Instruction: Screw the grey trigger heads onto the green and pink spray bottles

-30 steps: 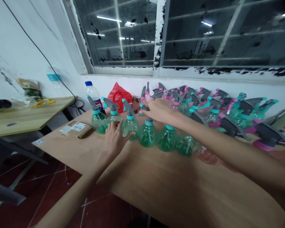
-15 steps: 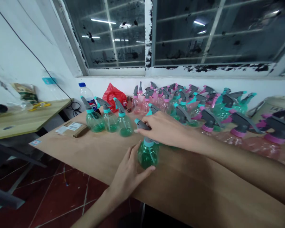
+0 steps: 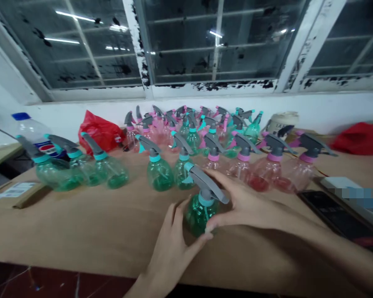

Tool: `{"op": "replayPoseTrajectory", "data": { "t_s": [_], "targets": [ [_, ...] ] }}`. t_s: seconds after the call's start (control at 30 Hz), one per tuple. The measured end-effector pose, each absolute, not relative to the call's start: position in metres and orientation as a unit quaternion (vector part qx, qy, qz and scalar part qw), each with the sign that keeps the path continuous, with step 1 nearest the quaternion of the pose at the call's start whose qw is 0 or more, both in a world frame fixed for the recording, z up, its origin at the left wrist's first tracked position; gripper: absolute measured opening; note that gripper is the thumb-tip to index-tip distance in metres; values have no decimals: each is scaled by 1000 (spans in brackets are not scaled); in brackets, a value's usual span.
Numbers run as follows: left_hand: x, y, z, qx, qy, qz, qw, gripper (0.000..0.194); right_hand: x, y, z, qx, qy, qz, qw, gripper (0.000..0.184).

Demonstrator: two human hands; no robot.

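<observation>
A red bag (image 3: 102,130) sits near a blue-capped bottle (image 3: 37,133).

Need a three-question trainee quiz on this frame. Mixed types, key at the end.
1. True or false: the left hand and right hand are both around the same green spray bottle.
2. The Pepsi bottle has a cap that is: A) red; B) blue; C) pink.
3. How many turquoise-collared spray bottles stand in the leftmost group, by the flat cardboard package?

Key: 1. True; 2. B; 3. Three.
</observation>
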State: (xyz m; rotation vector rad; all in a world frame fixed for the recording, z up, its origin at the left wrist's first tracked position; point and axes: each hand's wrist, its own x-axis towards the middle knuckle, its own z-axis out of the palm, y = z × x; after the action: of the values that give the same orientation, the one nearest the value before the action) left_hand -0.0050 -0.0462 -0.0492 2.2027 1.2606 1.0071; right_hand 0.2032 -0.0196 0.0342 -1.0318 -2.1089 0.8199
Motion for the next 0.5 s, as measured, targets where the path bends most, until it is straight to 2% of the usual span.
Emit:
{"op": "replayPoseTrajectory", "data": {
  "t_s": [0.07,0.27,0.37,0.5],
  "targets": [
    [8,-48,-55,800,437,356,207,66,207,-21,28,-392,-783,317,365,87],
    [27,-51,-68,811,433,363,152,67,201,-14,16,-364,-711,382,466,43],
    [25,-52,-64,818,429,352,153,62,199,-9,9,-352,-698,403,476,22],
    [15,-53,-61,825,442,324,136,63,200,-4,10,-354,-721,369,468,16]
  ]
}}
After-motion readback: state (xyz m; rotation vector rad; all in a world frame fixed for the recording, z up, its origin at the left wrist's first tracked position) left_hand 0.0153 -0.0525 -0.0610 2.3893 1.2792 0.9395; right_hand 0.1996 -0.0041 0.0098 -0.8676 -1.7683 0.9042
